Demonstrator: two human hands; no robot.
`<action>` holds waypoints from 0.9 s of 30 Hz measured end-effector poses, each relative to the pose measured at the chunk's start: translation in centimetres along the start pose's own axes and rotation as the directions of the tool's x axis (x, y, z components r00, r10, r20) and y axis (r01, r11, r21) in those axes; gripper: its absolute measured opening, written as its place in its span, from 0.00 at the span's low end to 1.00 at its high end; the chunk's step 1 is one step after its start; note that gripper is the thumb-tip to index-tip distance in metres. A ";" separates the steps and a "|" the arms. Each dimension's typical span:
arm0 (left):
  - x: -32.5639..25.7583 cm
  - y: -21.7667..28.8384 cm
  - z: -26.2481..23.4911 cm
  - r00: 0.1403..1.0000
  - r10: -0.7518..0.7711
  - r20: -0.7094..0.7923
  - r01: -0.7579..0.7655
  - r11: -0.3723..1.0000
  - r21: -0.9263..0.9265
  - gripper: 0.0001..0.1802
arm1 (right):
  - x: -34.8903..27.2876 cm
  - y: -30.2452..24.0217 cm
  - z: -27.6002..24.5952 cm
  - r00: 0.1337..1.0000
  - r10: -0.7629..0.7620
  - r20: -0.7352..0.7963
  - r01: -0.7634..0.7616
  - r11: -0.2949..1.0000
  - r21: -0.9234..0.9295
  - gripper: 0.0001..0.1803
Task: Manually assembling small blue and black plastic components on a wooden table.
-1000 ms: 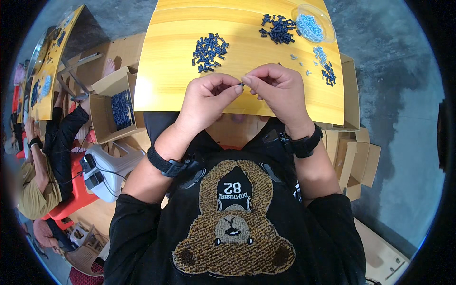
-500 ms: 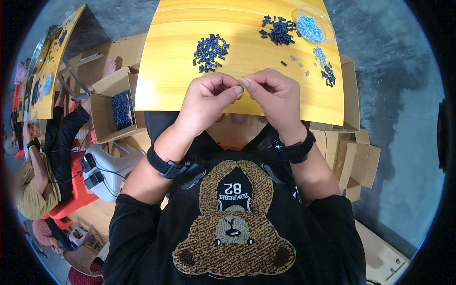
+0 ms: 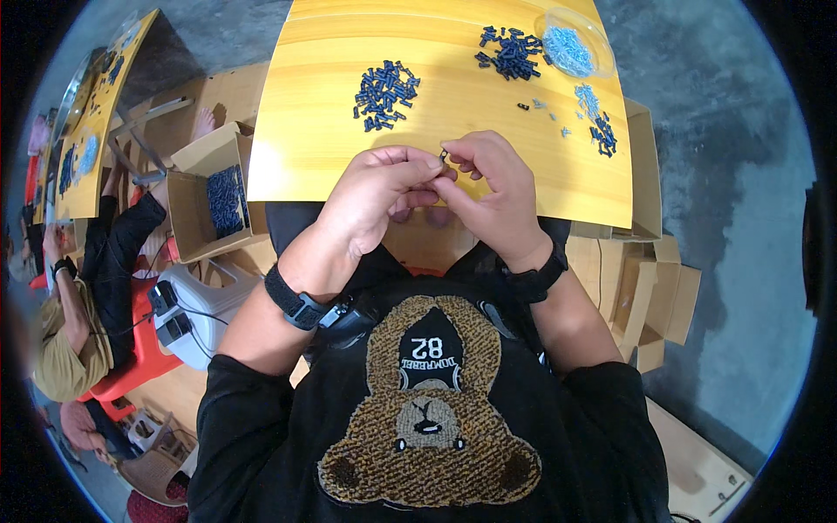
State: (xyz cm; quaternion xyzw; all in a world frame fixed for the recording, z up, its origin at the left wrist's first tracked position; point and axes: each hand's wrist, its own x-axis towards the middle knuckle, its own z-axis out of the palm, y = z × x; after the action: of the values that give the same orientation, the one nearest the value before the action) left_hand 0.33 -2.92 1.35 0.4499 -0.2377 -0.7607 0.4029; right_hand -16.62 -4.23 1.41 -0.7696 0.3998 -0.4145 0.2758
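Just above the table's near edge, my left hand (image 3: 370, 190) pinches a small black part (image 3: 444, 156) between thumb and fingertips. My right hand (image 3: 499, 179) meets it there with curled fingers; its index fingertip is on the same part and its thumb lies lower, by the left fingertips. The fingers hide most of the part. Beyond my left hand is a pile of small black parts (image 3: 384, 94) on the yellow wood-grain table (image 3: 296, 131). One loose black part (image 3: 523, 106) lies beyond my right hand, beside a few tiny silvery pieces (image 3: 540, 104).
A second black pile (image 3: 508, 54) lies far right, beside a clear round tub (image 3: 602, 44) of small pale-blue pieces. Smaller blue (image 3: 588, 102) and black heaps (image 3: 603, 136) lie near the right edge. A carton (image 3: 187, 209) and a seated person (image 3: 74, 327) are at left.
My right index finger has lifted away from its thumb, and the black part now shows between the fingertips. My left hand has turned slightly, its fingers drawn together.
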 end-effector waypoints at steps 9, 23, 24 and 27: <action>-0.1 -0.6 0.4 1.000 0.008 -0.011 -0.008 1.000 -0.023 0.05 | -0.5 0.3 -0.3 0.999 -0.043 0.034 0.044 0.999 -0.028 0.15; -0.9 -3.9 -0.7 0.991 -0.127 0.039 0.129 0.991 -0.031 0.06 | -3.1 0.6 0.5 0.993 -0.004 0.115 0.006 1.000 -0.024 0.13; -1.0 -4.2 -0.7 0.991 -0.128 0.039 0.129 0.991 -0.029 0.06 | -3.3 0.6 0.5 0.990 0.013 0.138 -0.006 0.999 -0.047 0.13; -1.4 -5.2 -0.7 0.983 -0.179 0.038 0.182 0.978 -0.103 0.05 | -3.9 0.7 0.6 0.986 0.049 0.161 -0.034 0.995 -0.093 0.14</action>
State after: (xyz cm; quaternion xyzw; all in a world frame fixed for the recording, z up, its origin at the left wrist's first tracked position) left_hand -0.76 1.11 -2.06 0.4365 -0.1611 -0.8121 0.3521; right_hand -17.71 -1.24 -1.02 -0.8041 0.4099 -0.3258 0.2814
